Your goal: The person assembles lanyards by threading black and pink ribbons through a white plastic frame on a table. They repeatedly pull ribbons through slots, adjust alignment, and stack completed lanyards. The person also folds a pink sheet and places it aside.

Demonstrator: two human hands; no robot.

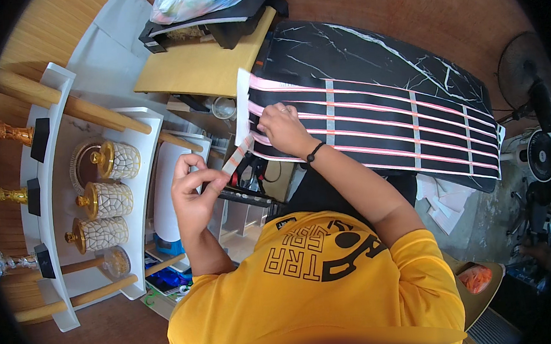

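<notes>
Pink-and-white strips point(361, 121) run in parallel rows along the black marbled table point(375, 55), with their left ends by the person's hands. Starting from the left, I see the left hand point(197, 186) held off the table's edge, thumb and forefinger pinching one end of a short pale strip point(240, 154) with orange patches. That piece slants up toward a white end band point(243, 104); whether it is stuck there, I can't make out. Next comes the right hand point(283, 127), fingers bent down over the row ends; its tips are hidden, so pressing or gripping is anyone's guess. Further right, pale cross bands point(330, 109) span the rows. My reading: the short piece is being handled at this end, and the next move calls for a steady right hand and a straight, taut strip.
</notes>
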